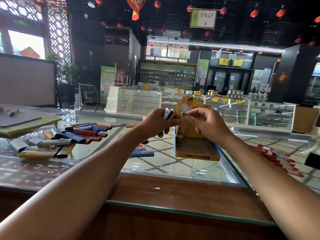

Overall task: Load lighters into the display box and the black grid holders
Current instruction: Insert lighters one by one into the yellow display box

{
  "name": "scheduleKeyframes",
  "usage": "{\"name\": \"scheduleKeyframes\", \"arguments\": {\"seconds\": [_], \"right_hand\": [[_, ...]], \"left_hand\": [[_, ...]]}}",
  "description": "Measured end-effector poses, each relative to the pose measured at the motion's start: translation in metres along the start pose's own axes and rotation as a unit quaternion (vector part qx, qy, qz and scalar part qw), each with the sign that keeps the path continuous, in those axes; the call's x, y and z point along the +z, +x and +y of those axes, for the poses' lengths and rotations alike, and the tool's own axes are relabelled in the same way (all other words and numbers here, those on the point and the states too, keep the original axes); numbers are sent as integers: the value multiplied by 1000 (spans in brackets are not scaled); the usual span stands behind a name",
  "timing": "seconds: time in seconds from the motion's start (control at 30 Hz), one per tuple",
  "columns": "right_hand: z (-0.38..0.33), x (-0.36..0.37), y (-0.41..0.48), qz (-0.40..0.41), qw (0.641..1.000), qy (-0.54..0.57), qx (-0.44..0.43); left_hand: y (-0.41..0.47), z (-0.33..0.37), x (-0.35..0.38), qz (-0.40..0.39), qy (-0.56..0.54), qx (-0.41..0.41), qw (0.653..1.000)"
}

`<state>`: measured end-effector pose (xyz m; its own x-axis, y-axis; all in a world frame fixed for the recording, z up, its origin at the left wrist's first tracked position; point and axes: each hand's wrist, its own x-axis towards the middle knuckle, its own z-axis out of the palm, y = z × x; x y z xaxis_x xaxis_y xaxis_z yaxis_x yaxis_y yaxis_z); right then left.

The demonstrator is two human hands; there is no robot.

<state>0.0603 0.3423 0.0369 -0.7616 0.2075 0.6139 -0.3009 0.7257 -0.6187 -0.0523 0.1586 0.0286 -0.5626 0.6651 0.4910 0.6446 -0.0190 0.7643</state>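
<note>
Left hand [155,124]: it is raised above the counter, and its fingers are curled round a blue lighter [165,113] and a yellow lighter [173,113], which are held side by side.
Right hand [207,126]: a silver-topped lighter [183,115] is pinched between thumb and fingertips, just beside the two gripped in the left hand.
Display box [197,157]: the yellow card box is stood on the glass counter [173,170], below and behind both hands; its upright back card is partly hidden by them.
Loose lighters [57,139]: a heap of blue, red, silver and yellow ones is spread on the counter, well left of the box.
Lone blue lighter [142,153]: it is laid flat near the box's left side.
Red lighters [277,158]: a blurred row is seen right of the box.
</note>
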Motion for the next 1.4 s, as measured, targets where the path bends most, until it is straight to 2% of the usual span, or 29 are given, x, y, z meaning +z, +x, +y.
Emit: {"name": "scheduleKeyframes", "arguments": {"seconds": [0.3,0.97,1.4], "right_hand": [[3,2,-3,-18,997,-68,3],[4,11,-6,-44,990,-132,35],[2,9,-8,-49,991,-128,9]], "left_hand": [[4,-7,-3,44,13,-7,999],[5,-11,-1,14,101,-14,995],[3,-8,1,-3,131,-6,991]]}}
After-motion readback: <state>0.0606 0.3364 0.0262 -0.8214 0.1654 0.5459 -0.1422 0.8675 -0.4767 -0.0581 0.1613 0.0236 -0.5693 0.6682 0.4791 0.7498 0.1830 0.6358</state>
